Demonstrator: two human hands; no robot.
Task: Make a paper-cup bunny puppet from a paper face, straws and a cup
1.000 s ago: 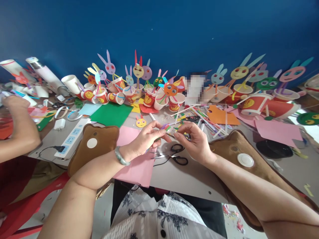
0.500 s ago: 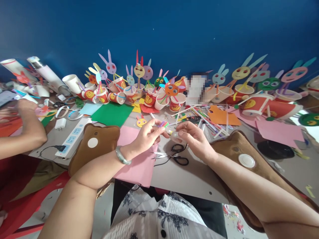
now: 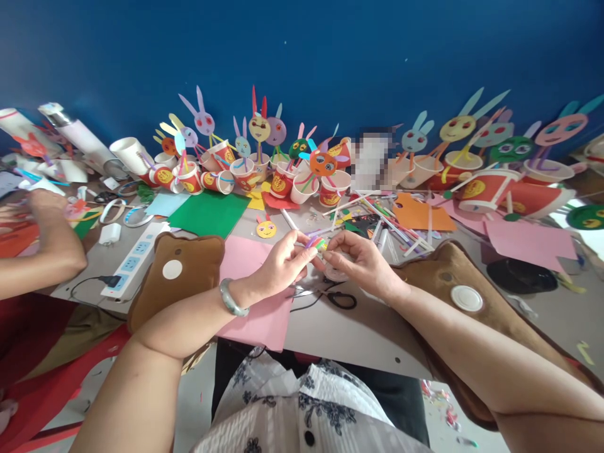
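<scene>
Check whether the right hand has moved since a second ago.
Yes: the right hand dropped slightly toward the scissors, now hiding their upper loop.

Bright, even daylight fills the scene. The counter [image 3: 363,333] is evenly lit on the near side, but at its far right a patch is blown out to white, so the strongest light comes from that side. Shadows are soft: a faint one lies under the left hand [image 3: 283,267] and right hand [image 3: 358,264] on the pink paper [image 3: 264,318]. The blue wall [image 3: 302,44] darkens toward the upper corners. The wide lens bends the counter's near edge and stretches the paper rabbits [image 3: 561,129] at the far right. The coloured strips [image 3: 317,241] pinched in the fingers [image 3: 302,253] are crisp, while the near forearms look softer. One rectangle [image 3: 370,162] at the far middle is pixelated.
</scene>
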